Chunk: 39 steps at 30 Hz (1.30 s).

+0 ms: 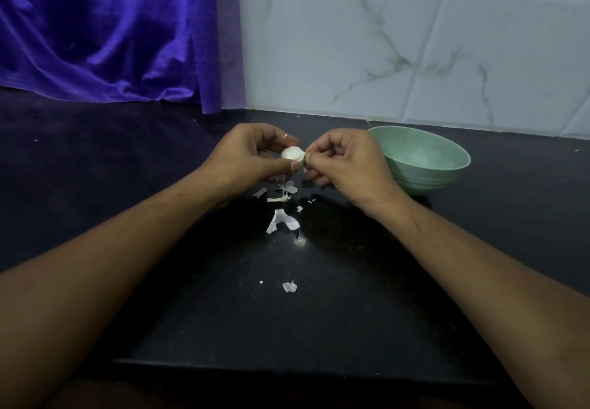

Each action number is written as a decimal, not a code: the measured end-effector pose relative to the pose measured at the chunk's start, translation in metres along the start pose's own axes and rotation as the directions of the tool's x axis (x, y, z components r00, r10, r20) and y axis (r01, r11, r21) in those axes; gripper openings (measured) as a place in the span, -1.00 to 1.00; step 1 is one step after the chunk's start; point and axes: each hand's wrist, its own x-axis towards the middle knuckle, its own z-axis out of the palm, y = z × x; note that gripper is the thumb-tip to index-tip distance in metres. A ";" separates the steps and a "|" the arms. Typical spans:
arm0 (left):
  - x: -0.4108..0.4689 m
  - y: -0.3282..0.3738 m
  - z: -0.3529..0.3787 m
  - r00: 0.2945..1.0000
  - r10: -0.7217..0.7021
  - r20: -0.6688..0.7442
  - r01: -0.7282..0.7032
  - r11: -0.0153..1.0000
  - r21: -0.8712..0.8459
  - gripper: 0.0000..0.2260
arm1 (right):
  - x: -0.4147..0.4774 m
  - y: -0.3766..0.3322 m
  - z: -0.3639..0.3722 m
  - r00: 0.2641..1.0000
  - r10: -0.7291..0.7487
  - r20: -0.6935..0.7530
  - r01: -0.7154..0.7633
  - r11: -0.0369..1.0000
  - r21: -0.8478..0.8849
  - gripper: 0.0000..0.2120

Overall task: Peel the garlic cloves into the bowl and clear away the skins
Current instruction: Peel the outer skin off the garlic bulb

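My left hand (245,156) holds a white garlic piece (291,153) between thumb and fingers, above the black counter. My right hand (346,161) pinches the skin at the garlic's right tip. Several torn white skins (282,220) lie on the counter right below both hands, and a smaller scrap (289,286) lies nearer to me. A pale green bowl (447,166) stands just right of my right hand; what it holds is hidden from here.
The black counter (287,329) ends in a front edge close to me. A purple cloth (111,32) hangs at the back left. A white marble-tiled wall (415,41) runs behind the bowl.
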 end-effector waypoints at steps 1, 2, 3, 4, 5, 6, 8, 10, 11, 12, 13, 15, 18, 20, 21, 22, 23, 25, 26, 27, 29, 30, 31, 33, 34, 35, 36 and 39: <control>0.000 0.001 0.000 1.000 0.007 -0.014 -0.007 1.000 -0.006 -0.65 | -0.001 0.000 0.000 1.000 0.024 -0.001 -0.024 0.999 0.045 -0.97; 0.000 0.001 0.000 1.000 0.014 -0.027 -0.014 1.000 -0.005 -0.65 | -0.001 -0.001 0.001 0.999 0.049 0.005 -0.050 0.995 0.089 -0.98; 0.000 0.002 0.000 0.999 0.021 -0.036 -0.021 1.000 0.009 -0.65 | -0.002 -0.001 0.002 0.997 0.072 0.014 -0.073 0.990 0.120 -0.97; 0.000 0.002 0.001 0.999 0.028 -0.041 -0.027 0.999 0.028 -0.65 | -0.003 -0.001 0.003 0.996 0.091 0.021 -0.093 0.986 0.137 -0.94; -0.001 0.002 0.001 0.998 0.034 -0.044 -0.032 0.998 0.048 -0.65 | -0.004 -0.002 0.004 0.994 0.108 0.022 -0.110 0.982 0.153 -0.93; -0.001 0.001 0.001 0.998 0.037 -0.048 -0.034 0.997 0.065 -0.65 | -0.005 -0.003 0.005 0.992 0.123 0.017 -0.124 0.977 0.174 -0.92; -0.001 0.001 0.002 0.997 0.042 -0.058 -0.035 0.993 0.112 -0.65 | -0.007 -0.004 0.006 0.988 0.154 0.011 -0.153 0.963 0.222 -0.94; -0.002 0.000 0.004 0.996 0.050 -0.073 -0.036 0.983 0.181 -0.66 | -0.007 -0.004 0.008 0.985 0.175 0.011 -0.172 0.954 0.247 -0.95; -0.002 0.000 0.005 0.995 0.057 -0.082 -0.038 0.975 0.217 -0.66 | -0.007 -0.004 0.008 0.983 0.183 0.010 -0.180 0.952 0.249 -0.94; -0.002 0.000 0.006 0.994 0.069 -0.090 -0.044 0.965 0.258 -0.66 | -0.007 -0.003 0.009 0.982 0.188 0.005 -0.184 0.954 0.237 -0.93; -0.002 0.000 0.007 0.992 0.084 -0.097 -0.052 0.953 0.299 -0.66 | -0.006 -0.003 0.010 0.983 0.184 -0.003 -0.179 0.961 0.211 -0.91; -0.002 0.000 0.007 0.989 0.111 -0.095 -0.070 0.932 0.355 -0.64 | -0.005 -0.003 0.011 0.987 0.158 -0.013 -0.155 0.978 0.136 -0.86; -0.003 0.001 0.007 0.985 0.165 -0.054 -0.120 0.873 0.472 -0.59 | -0.004 -0.003 0.009 0.995 0.086 -0.040 -0.087 0.996 -0.028 -0.83; -0.005 0.001 0.007 0.978 0.206 -0.020 -0.155 0.794 0.588 -0.62 | -0.003 -0.004 0.008 0.998 0.026 -0.049 -0.033 0.987 -0.154 -0.86; -0.005 0.001 0.008 0.976 0.216 -0.008 -0.163 0.757 0.633 -0.64 | -0.003 -0.004 0.009 0.999 0.003 -0.046 -0.012 0.980 -0.198 -0.86; -0.005 0.001 0.009 0.975 0.223 0.000 -0.166 0.724 0.669 -0.66 | -0.003 -0.005 0.009 0.999 -0.013 -0.040 0.004 0.974 -0.228 -0.86; -0.006 0.002 0.009 0.973 0.232 0.002 -0.169 0.704 0.690 -0.68 | -0.003 -0.006 0.010 0.999 -0.025 -0.037 0.015 0.970 -0.243 -0.87; -0.005 0.003 0.009 0.968 0.253 -0.002 -0.185 0.715 0.674 -0.70 | -0.003 -0.007 0.011 0.999 -0.015 -0.044 0.005 0.978 -0.210 -0.87; -0.005 0.003 0.008 0.966 0.258 -0.007 -0.192 0.738 0.647 -0.71 | -0.003 -0.008 0.011 0.999 0.010 -0.052 -0.018 0.987 -0.159 -0.86; -0.005 0.003 0.008 0.966 0.258 -0.013 -0.194 0.760 0.620 -0.70 | -0.003 -0.009 0.010 0.998 0.041 -0.056 -0.046 0.994 -0.094 -0.83; -0.004 0.003 0.009 0.969 0.245 -0.027 -0.186 0.798 0.573 -0.70 | -0.005 -0.009 0.009 0.993 0.111 -0.042 -0.110 0.993 0.035 -0.79; -0.003 0.002 0.010 0.970 0.239 -0.030 -0.184 0.814 0.551 -0.70 | -0.006 -0.010 0.009 0.989 0.146 -0.027 -0.143 0.985 0.093 -0.78; -0.002 0.001 0.012 0.972 0.233 -0.033 -0.181 0.829 0.529 -0.70 | -0.006 -0.010 0.009 0.984 0.176 -0.012 -0.173 0.975 0.142 -0.79; -0.001 0.000 0.012 0.975 0.216 -0.044 -0.170 0.863 0.477 -0.69 | -0.007 -0.011 0.009 0.976 0.218 0.002 -0.214 0.954 0.209 -0.83; -0.001 -0.001 0.011 0.976 0.210 -0.053 -0.164 0.875 0.455 -0.69 | -0.007 -0.012 0.010 0.972 0.235 0.001 -0.229 0.945 0.233 -0.85; -0.001 -0.002 0.011 0.977 0.206 -0.059 -0.160 0.885 0.437 -0.68 | -0.007 -0.012 0.010 0.967 0.254 -0.002 -0.245 0.935 0.256 -0.86; 0.000 -0.003 0.011 0.978 0.200 -0.059 -0.160 0.898 0.410 -0.68 | -0.007 -0.011 0.011 0.962 0.274 -0.005 -0.261 0.924 0.279 -0.86; 0.000 -0.004 0.014 0.984 0.168 -0.059 -0.151 0.964 0.220 -0.69 | -0.008 -0.008 0.011 0.948 0.318 0.011 -0.303 0.892 0.335 -0.80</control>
